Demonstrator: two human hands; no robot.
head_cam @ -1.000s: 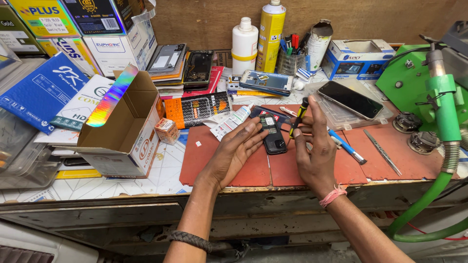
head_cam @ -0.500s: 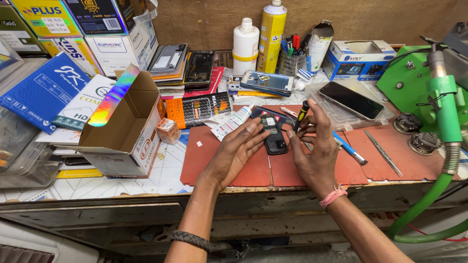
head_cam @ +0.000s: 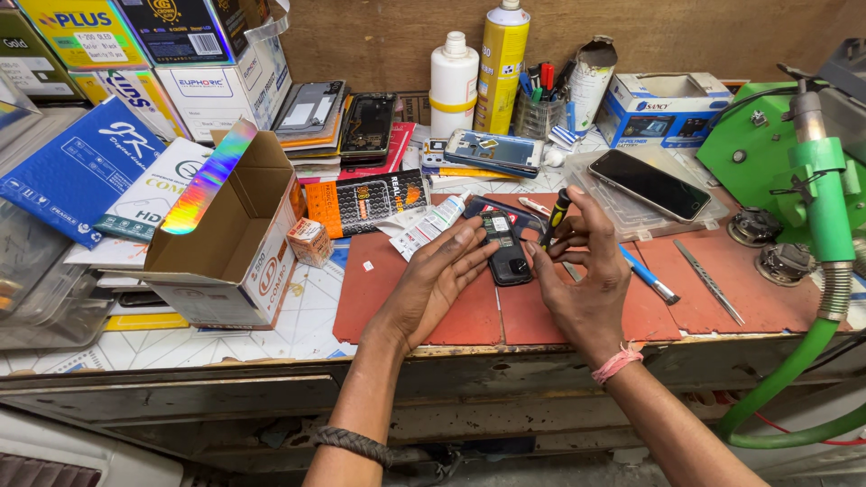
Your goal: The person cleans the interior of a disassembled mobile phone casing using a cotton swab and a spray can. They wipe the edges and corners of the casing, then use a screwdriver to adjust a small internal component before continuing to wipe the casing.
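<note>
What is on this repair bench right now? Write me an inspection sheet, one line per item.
Surface: worn wooden bench with red rubber mats under the work.
Job's things: small black keypad phone with its back open; black-and-yellow screwdriver.
Clutter: open brown cardboard box, white plastic bottle, yellow spray can, black-screened smartphone on a clear tray, blue pen.
Grips: left hand steadies the phone; right hand holds the screwdriver beside it.
Cables: green hose at the right edge.
Surroundings: stacked printed boxes along a brown back wall.
</note>
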